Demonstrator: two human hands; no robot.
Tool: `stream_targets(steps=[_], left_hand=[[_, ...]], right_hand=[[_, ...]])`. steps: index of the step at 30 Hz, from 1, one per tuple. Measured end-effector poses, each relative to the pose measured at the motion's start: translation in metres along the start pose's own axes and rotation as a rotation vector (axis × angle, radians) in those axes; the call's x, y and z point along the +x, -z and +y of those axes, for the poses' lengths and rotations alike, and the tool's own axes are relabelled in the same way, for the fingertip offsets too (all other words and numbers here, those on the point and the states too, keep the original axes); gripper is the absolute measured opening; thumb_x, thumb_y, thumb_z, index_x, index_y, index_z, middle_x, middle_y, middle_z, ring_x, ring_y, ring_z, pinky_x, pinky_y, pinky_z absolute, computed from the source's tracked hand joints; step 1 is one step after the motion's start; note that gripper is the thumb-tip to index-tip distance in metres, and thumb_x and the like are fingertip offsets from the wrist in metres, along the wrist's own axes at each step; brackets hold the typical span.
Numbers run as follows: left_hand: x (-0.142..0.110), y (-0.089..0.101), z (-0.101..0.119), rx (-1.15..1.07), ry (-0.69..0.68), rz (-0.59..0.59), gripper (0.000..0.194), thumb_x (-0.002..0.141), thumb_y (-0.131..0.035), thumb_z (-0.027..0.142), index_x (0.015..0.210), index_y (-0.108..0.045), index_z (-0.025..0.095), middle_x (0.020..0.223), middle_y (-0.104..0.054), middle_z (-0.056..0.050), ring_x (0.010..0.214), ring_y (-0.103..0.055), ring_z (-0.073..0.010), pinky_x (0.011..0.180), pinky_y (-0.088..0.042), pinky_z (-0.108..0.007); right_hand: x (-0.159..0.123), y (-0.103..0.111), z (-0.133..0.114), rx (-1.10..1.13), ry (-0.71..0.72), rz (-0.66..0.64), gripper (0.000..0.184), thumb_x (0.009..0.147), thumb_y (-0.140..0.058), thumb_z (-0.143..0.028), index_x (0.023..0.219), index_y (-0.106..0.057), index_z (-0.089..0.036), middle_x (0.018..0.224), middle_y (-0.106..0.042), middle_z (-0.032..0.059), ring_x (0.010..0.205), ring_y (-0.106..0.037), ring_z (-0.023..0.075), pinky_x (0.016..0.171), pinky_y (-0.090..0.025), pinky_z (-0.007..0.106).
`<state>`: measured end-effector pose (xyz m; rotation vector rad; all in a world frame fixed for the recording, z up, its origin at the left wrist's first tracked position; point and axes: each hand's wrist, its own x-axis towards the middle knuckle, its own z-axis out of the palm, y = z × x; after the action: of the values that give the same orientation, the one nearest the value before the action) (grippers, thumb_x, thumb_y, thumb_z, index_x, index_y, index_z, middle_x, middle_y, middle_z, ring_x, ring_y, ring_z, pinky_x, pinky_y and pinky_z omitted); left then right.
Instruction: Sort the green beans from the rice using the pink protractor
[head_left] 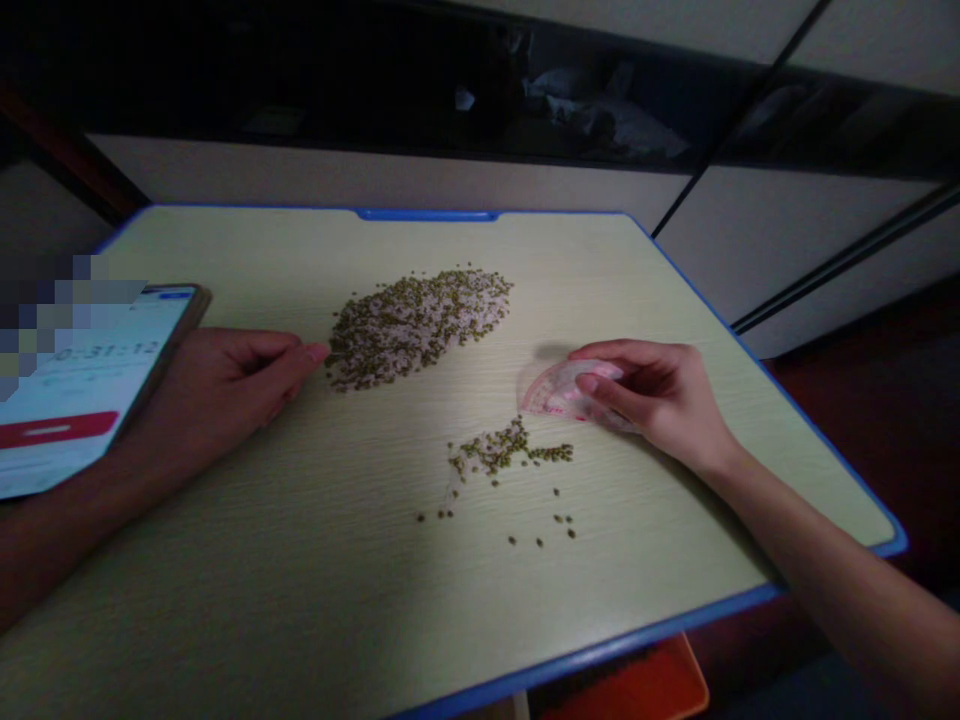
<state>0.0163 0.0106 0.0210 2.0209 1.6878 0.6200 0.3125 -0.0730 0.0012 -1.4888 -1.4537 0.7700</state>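
Note:
My right hand (660, 395) pinches a clear protractor (553, 388) with pink markings between thumb and fingers, its curved edge facing left, over the right part of the table. Just below it lies a small scatter of mung beans (499, 447) mixed with some pale grains, with several loose beans nearer me. A larger oval pile of green beans and pale, rice-like grains (420, 325) spreads across the middle. At that pile's left end, my left hand (247, 375) is closed, thumb pressed against the fingers; whether anything is between them is hidden.
A phone (82, 370) showing a timer lies at the left, beside my left wrist. The pale wood-look table (300, 590) has a blue rim. Behind it stands a light cabinet (247, 175) with a dark glossy band. Something orange (637, 685) shows below the front edge.

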Motion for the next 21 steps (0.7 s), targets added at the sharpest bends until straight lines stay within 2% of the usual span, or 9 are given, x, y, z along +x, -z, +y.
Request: stream_targets(steps=[7, 21], left_hand=[[0.0006, 0.0000, -0.0005, -0.004, -0.012, 0.000, 0.042, 0.065, -0.044, 0.049, 0.036, -0.033, 0.020, 0.031, -0.029, 0.006, 0.031, -0.028, -0.0049, 0.035, -0.024, -0.018], [0.0005, 0.0008, -0.0043, -0.009, -0.012, -0.005, 0.042, 0.067, -0.046, 0.048, 0.037, -0.036, 0.020, 0.032, -0.032, 0.006, 0.032, -0.029, -0.0052, 0.035, -0.025, -0.019]], right_hand=[[0.0013, -0.0021, 0.0009, 0.062, 0.011, -0.037, 0.017, 0.069, -0.066, -0.020, 0.085, -0.069, -0.014, 0.059, -0.063, 0.0008, 0.045, -0.052, 0.0097, 0.042, -0.042, 0.023], [-0.0002, 0.0035, -0.0010, 0.045, 0.015, -0.091, 0.014, 0.068, -0.067, -0.019, 0.082, -0.071, -0.015, 0.057, -0.061, -0.0004, 0.045, -0.048, 0.0083, 0.040, -0.038, 0.021]])
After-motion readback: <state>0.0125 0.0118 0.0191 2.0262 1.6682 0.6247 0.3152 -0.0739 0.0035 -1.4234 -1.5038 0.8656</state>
